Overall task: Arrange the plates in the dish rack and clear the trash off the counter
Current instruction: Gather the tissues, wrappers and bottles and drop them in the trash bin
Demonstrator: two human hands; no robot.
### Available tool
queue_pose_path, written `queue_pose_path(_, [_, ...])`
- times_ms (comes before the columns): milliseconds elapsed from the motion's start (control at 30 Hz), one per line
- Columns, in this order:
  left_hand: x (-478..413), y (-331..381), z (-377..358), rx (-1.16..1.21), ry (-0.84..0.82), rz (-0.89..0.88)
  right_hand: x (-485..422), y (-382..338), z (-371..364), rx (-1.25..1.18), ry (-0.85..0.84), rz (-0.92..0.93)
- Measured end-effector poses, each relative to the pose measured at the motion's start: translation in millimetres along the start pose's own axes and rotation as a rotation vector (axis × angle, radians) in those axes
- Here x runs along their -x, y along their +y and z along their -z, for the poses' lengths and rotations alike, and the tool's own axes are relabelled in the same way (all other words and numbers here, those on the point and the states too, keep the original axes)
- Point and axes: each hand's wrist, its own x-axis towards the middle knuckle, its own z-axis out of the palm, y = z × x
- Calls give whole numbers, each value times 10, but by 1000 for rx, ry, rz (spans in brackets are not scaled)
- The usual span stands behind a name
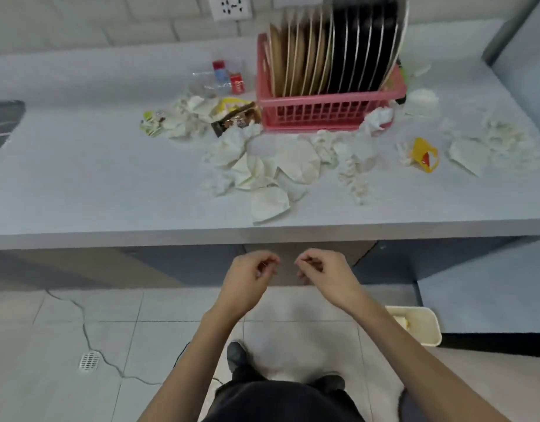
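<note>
Both my hands hang loosely curled and hold nothing, the left hand (pixel 251 274) and right hand (pixel 323 271) close together just below the near edge of the counter (pixel 80 184). The plates look done: the tan plates (pixel 299 62) and black plates (pixel 366 47) stand on edge, side by side, in the pink dish rack (pixel 329 115) at the far middle of the counter, and I see no loose plate lying anywhere else. The trash, by my reading, is hardly begun. Crumpled white paper (pixel 262 169) spreads from the near side of the rack toward the counter's near edge, with more wads to the left and to the far right. A brown snack wrapper (pixel 236 118) lies touching the rack's left corner, a green-and-white packet (pixel 151 123) sits further left, and a yellow wrapper (pixel 424 153) lies to the right among the paper. A crushed clear bottle (pixel 217 79) and a small red can (pixel 237 83) rest far left of the rack. The cream bin (pixel 427 330) stands on the floor to my right, near my right forearm, with something pale already inside. I judge roughly half the job remains, all of it clearing.
</note>
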Motion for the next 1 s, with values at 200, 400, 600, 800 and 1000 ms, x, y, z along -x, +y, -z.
queue_pose_path(200, [-3, -642, 916, 73, 130, 40, -545, -732, -826, -52, -81, 31])
queue_pose_path(400, [-109, -1070, 1594, 105, 176, 15, -950, -1168, -1414, -28, -72, 64])
queue_pose_path(600, [-295, -1333, 1997, 120, 223, 25, -1274, -1415, -1681, 38, -54, 97])
queue_pose_path(800, [-710, -1514, 2375, 118, 312, 40, -1799, -1616, -1653, 61, -38, 138])
queue_pose_path(1000, [-1284, -1561, 2731, 84, 353, 57, -2524, -1856, -1473, 103, -13, 240])
